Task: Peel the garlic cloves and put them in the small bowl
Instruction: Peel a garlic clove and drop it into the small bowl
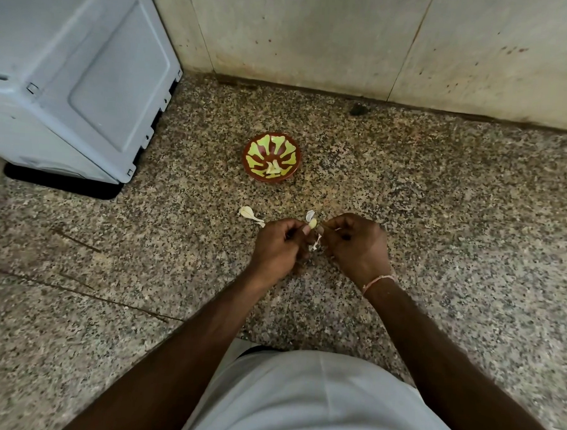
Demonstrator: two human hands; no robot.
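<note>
A small brown bowl (271, 157) with a yellow-green pattern stands on the speckled granite counter, holding a few peeled cloves (273, 169). In front of it my left hand (278, 247) pinches a pale yellow garlic clove (312, 223) at the fingertips. My right hand (356, 245) faces it, fingers curled, pinching a strip of white skin (317, 241) that hangs from the clove. Both hands hover just above the counter, a hand's length nearer me than the bowl.
Loose white garlic skin (250, 214) lies on the counter left of my hands. A large grey-white appliance (72, 79) fills the back left. A tiled wall (350, 37) closes the back. My white shirt covers the counter's near edge.
</note>
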